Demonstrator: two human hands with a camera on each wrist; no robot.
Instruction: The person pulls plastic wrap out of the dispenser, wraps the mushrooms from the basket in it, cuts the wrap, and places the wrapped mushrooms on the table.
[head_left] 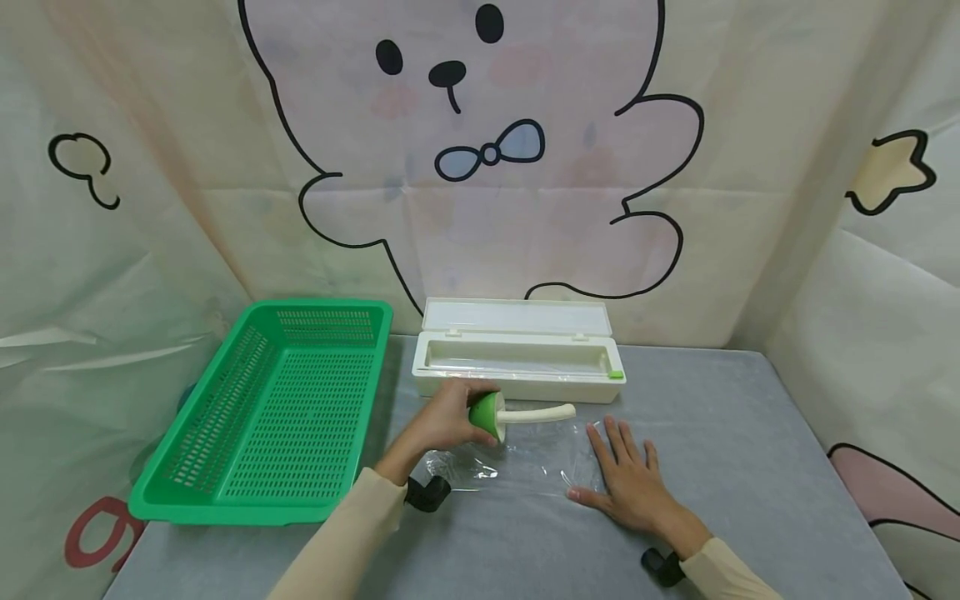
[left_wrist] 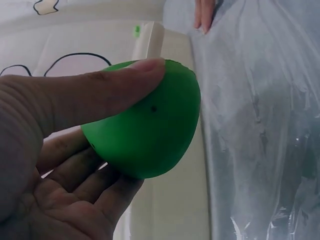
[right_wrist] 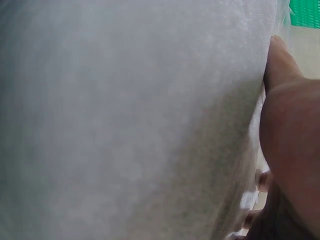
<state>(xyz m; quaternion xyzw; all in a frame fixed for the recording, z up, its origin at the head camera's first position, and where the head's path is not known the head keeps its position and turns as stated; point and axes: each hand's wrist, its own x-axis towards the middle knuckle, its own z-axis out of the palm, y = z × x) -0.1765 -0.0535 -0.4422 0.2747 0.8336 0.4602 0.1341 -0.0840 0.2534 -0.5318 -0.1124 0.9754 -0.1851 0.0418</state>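
Observation:
Over the clear plastic film (head_left: 525, 467), my left hand (head_left: 450, 417) holds an object with a green domed head (left_wrist: 150, 120) and a pale stick-like stem (head_left: 540, 414). The thumb lies across the dome while the other fingers curl beneath it, and the stem points right. At the film's right edge, my right hand (head_left: 633, 483) rests with fingers spread on the grey table. Behind both hands stands a long white cling film dispenser box (head_left: 517, 389), lid raised, with a small green slider (head_left: 616, 375) at its right end.
To the left sits a green plastic basket (head_left: 367, 417) with slotted walls. Grey cloth covers the table (head_left: 750, 467). A printed curtain (head_left: 750, 167) hangs round the back and sides, close behind the box.

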